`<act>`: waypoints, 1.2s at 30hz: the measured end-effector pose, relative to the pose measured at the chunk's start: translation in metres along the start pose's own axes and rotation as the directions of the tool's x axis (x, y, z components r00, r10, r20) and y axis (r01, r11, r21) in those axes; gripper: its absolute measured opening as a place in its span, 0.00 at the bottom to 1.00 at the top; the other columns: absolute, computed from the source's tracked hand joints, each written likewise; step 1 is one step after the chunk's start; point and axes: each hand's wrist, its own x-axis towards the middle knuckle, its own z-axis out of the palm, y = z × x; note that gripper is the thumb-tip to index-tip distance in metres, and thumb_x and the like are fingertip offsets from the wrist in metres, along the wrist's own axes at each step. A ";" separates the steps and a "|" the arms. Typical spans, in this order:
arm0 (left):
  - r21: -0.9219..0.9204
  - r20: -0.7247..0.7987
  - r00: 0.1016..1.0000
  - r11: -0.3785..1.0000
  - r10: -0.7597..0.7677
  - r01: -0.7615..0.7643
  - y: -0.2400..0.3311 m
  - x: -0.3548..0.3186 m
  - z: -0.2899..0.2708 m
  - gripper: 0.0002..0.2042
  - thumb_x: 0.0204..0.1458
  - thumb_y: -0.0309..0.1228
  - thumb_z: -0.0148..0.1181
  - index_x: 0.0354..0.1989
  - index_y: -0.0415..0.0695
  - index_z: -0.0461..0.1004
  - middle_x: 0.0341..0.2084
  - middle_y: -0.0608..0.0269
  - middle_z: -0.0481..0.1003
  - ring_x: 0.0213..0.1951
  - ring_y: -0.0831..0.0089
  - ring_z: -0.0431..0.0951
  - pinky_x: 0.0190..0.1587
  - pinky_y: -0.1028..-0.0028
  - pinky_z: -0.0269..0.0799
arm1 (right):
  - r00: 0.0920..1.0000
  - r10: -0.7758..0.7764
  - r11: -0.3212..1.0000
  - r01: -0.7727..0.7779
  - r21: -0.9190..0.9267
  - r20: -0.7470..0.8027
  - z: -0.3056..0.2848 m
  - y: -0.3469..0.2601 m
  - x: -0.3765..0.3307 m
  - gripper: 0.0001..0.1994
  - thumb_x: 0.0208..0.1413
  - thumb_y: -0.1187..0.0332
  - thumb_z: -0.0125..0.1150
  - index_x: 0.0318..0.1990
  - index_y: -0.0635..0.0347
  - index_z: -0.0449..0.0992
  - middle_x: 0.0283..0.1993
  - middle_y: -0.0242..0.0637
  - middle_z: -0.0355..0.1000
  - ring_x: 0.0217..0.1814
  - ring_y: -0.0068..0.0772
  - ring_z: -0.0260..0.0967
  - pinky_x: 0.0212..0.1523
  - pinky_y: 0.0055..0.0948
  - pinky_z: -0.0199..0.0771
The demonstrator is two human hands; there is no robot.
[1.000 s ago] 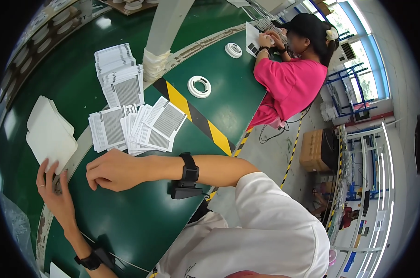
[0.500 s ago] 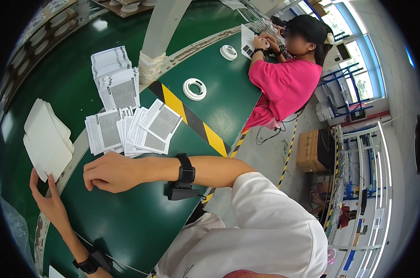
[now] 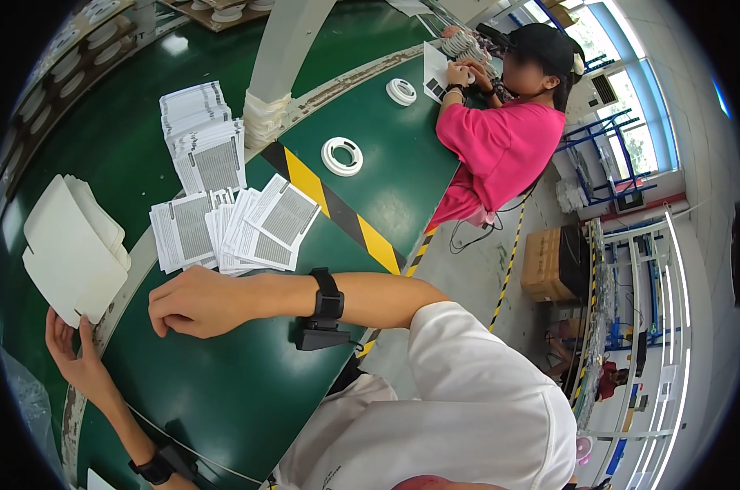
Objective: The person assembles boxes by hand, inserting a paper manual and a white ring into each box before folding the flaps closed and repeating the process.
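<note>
Watching remotely, I noted the left hand (image 3: 78, 355) pinching the near corner of a white blank (image 3: 69, 257), thumb on top, fingertips partly hidden; the blank lay just beyond it, skewed over more white sheets (image 3: 109, 220). The right hand (image 3: 198, 302) was loosely curled at the table (image 3: 223, 384), palm hidden, so I couldn't tell whether it gripped anything. Printed leaflets (image 3: 264, 233) fanned out just past its knuckles, a white ring (image 3: 330, 158) farther off. I judged a light corner grip best, keeping the blank flat, uncreased and free of its neighbours.
</note>
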 end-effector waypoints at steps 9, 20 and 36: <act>-0.150 0.025 0.999 0.988 -0.043 0.046 -0.010 -0.002 -0.002 0.24 0.61 0.23 0.62 0.65 0.35 0.64 0.51 0.56 0.76 0.52 0.71 0.75 0.57 0.72 0.68 | 1.000 -0.011 1.000 0.011 -0.006 -0.003 0.000 -0.001 -0.001 0.05 0.51 0.77 0.59 0.33 0.55 0.78 0.35 0.29 0.74 0.33 0.36 0.75 0.31 0.34 0.73; -0.289 0.030 0.992 0.949 -0.126 0.129 -0.010 -0.004 -0.005 0.16 0.68 0.29 0.52 0.60 0.34 0.64 0.42 0.58 0.76 0.40 0.74 0.76 0.46 0.74 0.72 | 0.999 -0.049 0.999 0.049 -0.019 0.004 0.000 0.001 -0.001 0.07 0.51 0.77 0.59 0.37 0.56 0.76 0.37 0.31 0.73 0.34 0.37 0.74 0.31 0.33 0.72; -0.333 0.383 0.920 0.916 -0.086 0.225 0.027 -0.044 0.008 0.17 0.60 0.24 0.50 0.58 0.35 0.66 0.36 0.62 0.75 0.23 0.81 0.67 0.22 0.79 0.60 | 0.848 -0.115 0.928 -0.094 -0.360 -0.517 -0.012 -0.028 0.006 0.40 0.45 0.73 0.70 0.69 0.62 0.61 0.73 0.51 0.54 0.79 0.62 0.43 0.72 0.59 0.51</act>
